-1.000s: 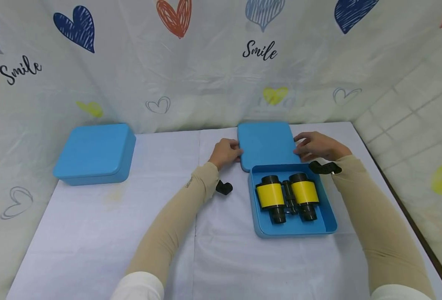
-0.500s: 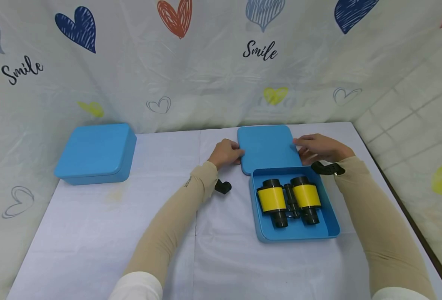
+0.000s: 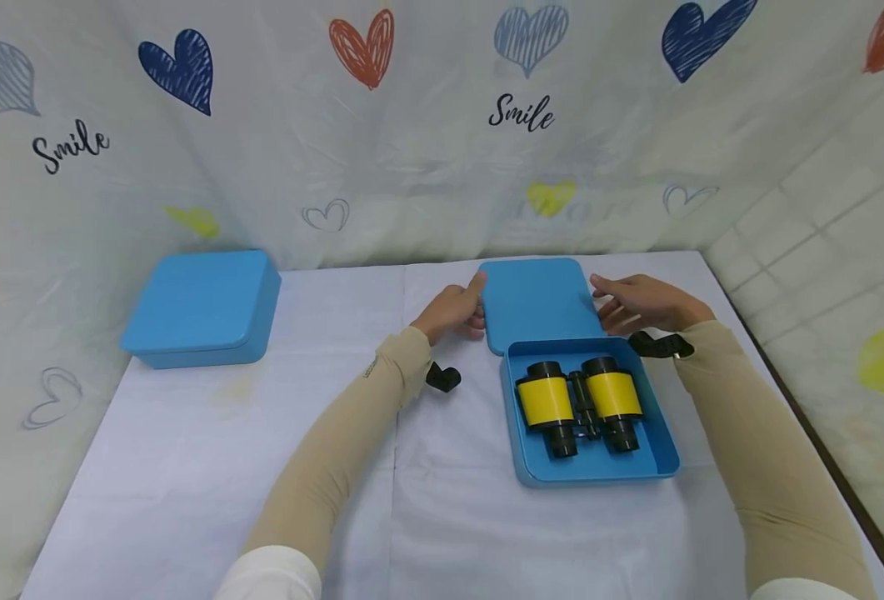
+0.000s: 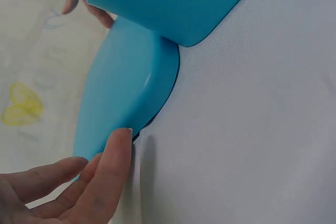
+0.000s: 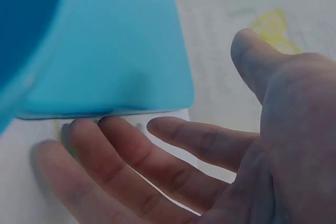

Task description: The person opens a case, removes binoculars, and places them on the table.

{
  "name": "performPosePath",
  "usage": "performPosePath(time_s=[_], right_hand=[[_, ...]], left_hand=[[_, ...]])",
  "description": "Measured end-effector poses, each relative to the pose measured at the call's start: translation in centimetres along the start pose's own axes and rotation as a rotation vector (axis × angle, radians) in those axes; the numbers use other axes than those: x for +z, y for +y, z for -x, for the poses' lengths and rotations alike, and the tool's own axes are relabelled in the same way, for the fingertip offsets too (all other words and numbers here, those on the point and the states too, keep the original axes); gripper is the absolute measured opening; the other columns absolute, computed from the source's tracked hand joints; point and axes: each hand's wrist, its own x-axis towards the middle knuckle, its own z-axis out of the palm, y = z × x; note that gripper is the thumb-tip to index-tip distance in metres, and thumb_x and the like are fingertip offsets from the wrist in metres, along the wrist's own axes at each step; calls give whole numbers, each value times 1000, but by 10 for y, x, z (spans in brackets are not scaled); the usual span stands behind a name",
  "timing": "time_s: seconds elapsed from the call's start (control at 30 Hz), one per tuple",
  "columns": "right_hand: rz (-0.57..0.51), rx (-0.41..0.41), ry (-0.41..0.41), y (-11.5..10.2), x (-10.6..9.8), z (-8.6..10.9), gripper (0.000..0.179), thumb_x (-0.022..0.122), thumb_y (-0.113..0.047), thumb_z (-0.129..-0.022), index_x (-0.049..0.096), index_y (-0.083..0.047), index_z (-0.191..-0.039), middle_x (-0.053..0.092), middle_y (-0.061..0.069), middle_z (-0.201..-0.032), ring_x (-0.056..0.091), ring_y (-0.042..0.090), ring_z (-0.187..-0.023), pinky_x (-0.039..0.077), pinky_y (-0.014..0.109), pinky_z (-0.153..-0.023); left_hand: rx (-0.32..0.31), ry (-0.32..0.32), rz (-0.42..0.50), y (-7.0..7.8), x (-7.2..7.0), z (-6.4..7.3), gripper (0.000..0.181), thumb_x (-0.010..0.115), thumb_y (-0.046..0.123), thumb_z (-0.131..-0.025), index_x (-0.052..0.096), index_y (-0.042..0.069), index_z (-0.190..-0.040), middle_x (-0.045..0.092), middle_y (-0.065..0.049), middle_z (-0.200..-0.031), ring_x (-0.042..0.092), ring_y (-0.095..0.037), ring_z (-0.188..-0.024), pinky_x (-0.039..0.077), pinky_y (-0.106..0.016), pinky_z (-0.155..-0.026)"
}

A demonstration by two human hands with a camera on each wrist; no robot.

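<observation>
A blue lid (image 3: 537, 302) lies flat on the white table, top side up, right behind an uncovered blue box (image 3: 522, 463). Black and yellow binoculars (image 3: 580, 404) lie inside this box, in the head view. My left hand (image 3: 451, 310) is at the lid's left edge with its thumb raised; in the left wrist view a fingertip (image 4: 124, 136) meets the lid's side. On the other side, my right hand (image 3: 647, 302) stands beside the lid's right edge. Its fingers (image 5: 173, 177) are spread and loosely bent, and nothing is held between them and the thumb.
A second blue box (image 3: 200, 308), covered, stands at the table's back left. Behind the table hangs a pale curtain (image 3: 427, 150) printed with hearts. The table's right edge (image 3: 786, 375) runs past my right arm.
The lid and the box with the binoculars have shifted slightly towards me. My left thumb has lifted, and my right fingers have loosened away from the lid's edge. The head view has tilted a little.
</observation>
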Motion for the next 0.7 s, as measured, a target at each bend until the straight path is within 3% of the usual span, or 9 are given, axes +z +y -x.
performPosePath(time_s=[0.2,0.43,0.7], right_hand=[[25,-47,24,-2,-1,22,92,32,-71,-103,35,3,-156,51,36,-147,63,44,-126,57,53,-103],[50,-121,87,-9,-1,48,80,32,-63,-107,37,1,-155,53,32,-143,64,41,-124,58,52,-103],[94,-157,185,-24,7,75,71,40,-59,-107,48,-2,-148,59,27,-137,67,35,-118,60,47,-100]], left_hand=[[30,-30,37,-4,3,11,83,23,71,-105,54,5,-145,69,-14,-128,72,-21,-104,62,-32,-95],[16,-55,109,-11,7,26,80,23,69,-106,53,7,-146,69,-14,-132,73,-25,-113,60,-36,-101],[30,-63,158,-22,16,43,75,25,66,-107,55,8,-143,69,-13,-130,72,-23,-111,62,-36,-97]])
